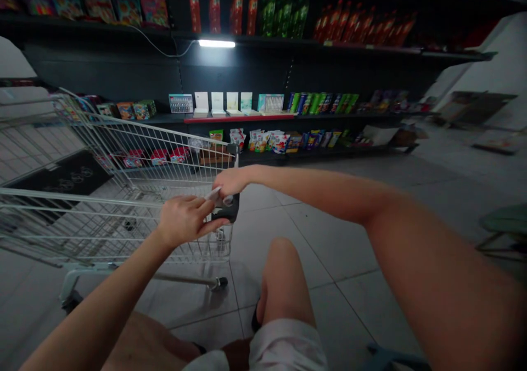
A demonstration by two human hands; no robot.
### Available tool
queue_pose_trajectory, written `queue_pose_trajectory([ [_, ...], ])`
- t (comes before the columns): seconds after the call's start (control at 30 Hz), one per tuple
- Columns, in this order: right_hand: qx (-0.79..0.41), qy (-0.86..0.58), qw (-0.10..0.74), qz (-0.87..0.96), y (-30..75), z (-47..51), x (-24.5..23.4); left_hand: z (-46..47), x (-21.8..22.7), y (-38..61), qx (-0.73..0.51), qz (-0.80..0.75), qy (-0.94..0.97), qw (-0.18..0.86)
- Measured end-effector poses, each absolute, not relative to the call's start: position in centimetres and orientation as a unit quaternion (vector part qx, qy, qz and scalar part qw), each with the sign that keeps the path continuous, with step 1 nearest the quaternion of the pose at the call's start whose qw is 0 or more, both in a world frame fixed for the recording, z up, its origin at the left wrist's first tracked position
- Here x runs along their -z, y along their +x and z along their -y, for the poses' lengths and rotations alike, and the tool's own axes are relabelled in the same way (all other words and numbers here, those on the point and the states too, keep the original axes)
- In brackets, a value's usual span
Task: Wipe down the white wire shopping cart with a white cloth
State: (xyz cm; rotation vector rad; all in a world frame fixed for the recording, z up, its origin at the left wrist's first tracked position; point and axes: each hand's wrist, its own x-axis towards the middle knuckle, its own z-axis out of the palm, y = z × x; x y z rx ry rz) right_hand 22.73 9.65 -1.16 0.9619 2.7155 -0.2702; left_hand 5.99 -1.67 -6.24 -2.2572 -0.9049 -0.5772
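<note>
The left hand (183, 221) comes in from the near left with its fingers half curled, the fingertips resting on a black clip-like holder (225, 209) that sits at the right end of a shopping trolley (123, 165). The right hand (233, 181) crosses in from the right and lies just above it, fingers bent down over the holder's top edge, and a narrow white slip (213, 194) pokes out between the two hands. Both hands are closed in around this spot, not spread open, but this view does not show which of them actually grips the slip or the holder. For small work like this, the steadiest hold is a pinch near the slip's edge, with the other hand bracing the holder against the wire so the trolley does not roll. The trolley stands on grey floor tiles (329, 239), with a bare knee (280, 266) and white shorts (284, 349) near the camera. Beyond it a dark shelf (288, 69) runs across the far side carrying red and green bottles (214, 9), boxed goods and cards, lit by a strip light (216, 43), and a black mat (53, 179) lies on the floor far left
</note>
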Motion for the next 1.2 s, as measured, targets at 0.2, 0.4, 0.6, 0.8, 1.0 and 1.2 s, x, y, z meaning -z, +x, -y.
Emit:
queue_pose_trajectory([
  [0.2,0.081,0.326,-0.116,-0.935,22.1,-3.2,3.7,3.4,6.0,2.5,0.274,0.271,-0.858,0.340],
  [0.4,0.064,0.161,-0.310,-0.935,23.7,-7.0,7.4,6.1,6.3,-2.7,0.264,0.273,-0.888,0.261],
  [0.6,0.036,0.376,-0.492,-0.784,25.3,-14.8,9.7,6.2,6.0,-4.6,0.247,0.324,-0.889,0.209],
  [0.8,0.005,0.202,-0.607,-0.769,17.1,-3.5,13.9,5.3,5.8,-4.4,0.242,0.351,-0.878,0.217],
  [1.0,-0.074,0.283,-0.621,-0.727,21.6,-8.5,15.5,5.3,3.9,-5.1,0.125,0.478,-0.861,0.121],
  [1.2,0.043,0.377,-0.650,-0.659,17.5,-4.9,20.5,3.1,0.6,1.0,-0.058,0.633,-0.771,0.041],
])
